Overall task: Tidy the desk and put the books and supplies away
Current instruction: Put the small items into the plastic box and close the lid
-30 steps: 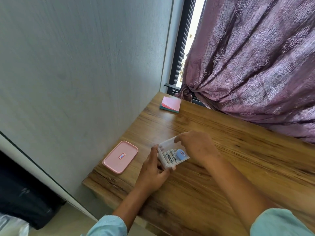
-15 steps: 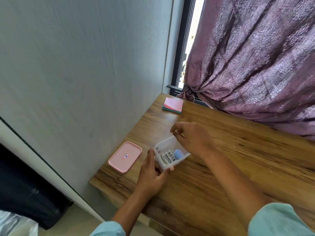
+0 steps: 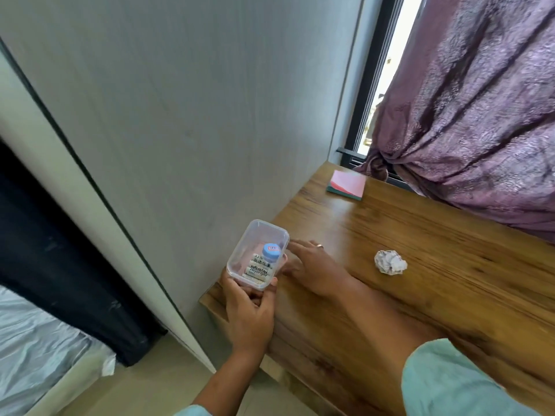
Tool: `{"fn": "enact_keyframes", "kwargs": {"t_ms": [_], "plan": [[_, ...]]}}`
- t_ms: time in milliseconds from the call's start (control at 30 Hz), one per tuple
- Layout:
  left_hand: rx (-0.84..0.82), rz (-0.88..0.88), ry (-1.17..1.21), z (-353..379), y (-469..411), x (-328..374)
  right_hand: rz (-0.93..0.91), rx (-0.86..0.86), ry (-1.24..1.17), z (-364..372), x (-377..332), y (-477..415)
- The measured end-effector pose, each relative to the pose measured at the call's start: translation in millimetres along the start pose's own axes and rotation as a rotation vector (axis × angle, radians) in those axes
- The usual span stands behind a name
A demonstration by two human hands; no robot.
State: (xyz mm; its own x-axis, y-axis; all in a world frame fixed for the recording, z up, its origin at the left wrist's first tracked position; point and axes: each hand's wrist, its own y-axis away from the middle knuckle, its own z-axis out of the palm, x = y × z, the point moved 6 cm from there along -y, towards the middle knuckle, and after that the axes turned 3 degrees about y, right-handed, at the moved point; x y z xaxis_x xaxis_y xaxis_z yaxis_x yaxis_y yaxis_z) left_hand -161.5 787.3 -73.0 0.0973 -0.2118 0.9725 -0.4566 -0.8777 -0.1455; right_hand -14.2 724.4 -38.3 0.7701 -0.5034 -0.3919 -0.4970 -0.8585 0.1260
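Note:
My left hand point(image 3: 250, 313) is shut on a clear plastic box point(image 3: 264, 232) and holds it tilted above the desk's left edge. Inside lie white batteries point(image 3: 259, 272) and a small item with a blue cap point(image 3: 271, 250). My right hand point(image 3: 315, 268) rests low on the wooden desk point(image 3: 435, 310) just right of the box, fingers spread and pointing left, holding nothing that I can see. A pink tint shows through the box; the pink lid itself is hidden behind it. A crumpled paper ball point(image 3: 390, 262) lies on the desk to the right of my right hand.
A pink sticky-note pad point(image 3: 348, 185) sits at the desk's far left corner by the window point(image 3: 387, 70). A purple curtain point(image 3: 468, 121) hangs over the desk's back edge. A grey wall panel point(image 3: 180, 115) borders the desk on the left; a bed point(image 3: 33, 340) lies lower left.
My left hand has lifted the box up and to the left, off the desk. My right hand has dropped to the desk behind it. The pink lid is now covered; the paper ball has come into view.

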Motion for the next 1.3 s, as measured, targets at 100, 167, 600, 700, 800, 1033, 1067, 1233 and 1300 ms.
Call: {"fn": "enact_keyframes", "kwargs": {"t_ms": [100,167,600,700,800,1033,1067,1233,1300], "plan": [[0.043,-0.024,0.04,-1.0,-2.0,-2.2,0.002,-0.042,0.18,18.0,8.5,-0.5],[0.046,-0.031,0.046,0.2,-2.5,-4.4,-0.03,0.026,0.271,18.8,9.2,5.2],[-0.057,-0.048,-0.045,10.9,-9.4,-2.7,0.085,0.025,0.153,-4.4,30.7,25.0],[-0.069,-0.039,-0.044,10.5,-9.4,2.1,0.102,0.034,0.22,-7.2,29.9,25.4],[-0.09,-0.04,-0.037,10.7,-8.7,4.3,0.205,0.058,0.239,-10.2,30.9,30.9],[-0.205,-0.063,-0.032,8.3,-14.6,-1.1,0.423,0.169,0.236,-29.9,38.2,54.1],[-0.232,-0.076,-0.016,8.2,-16.3,-3.1,0.463,0.21,0.179,-39.7,41.2,57.9],[-0.48,-0.192,0.161,13.7,-25.8,-7.0,0.41,0.297,-0.463,-90.3,48.0,69.1],[-0.603,-0.246,0.182,19.6,-28.6,-5.3,0.234,0.276,-0.396,-100.2,35.5,66.8]]}}
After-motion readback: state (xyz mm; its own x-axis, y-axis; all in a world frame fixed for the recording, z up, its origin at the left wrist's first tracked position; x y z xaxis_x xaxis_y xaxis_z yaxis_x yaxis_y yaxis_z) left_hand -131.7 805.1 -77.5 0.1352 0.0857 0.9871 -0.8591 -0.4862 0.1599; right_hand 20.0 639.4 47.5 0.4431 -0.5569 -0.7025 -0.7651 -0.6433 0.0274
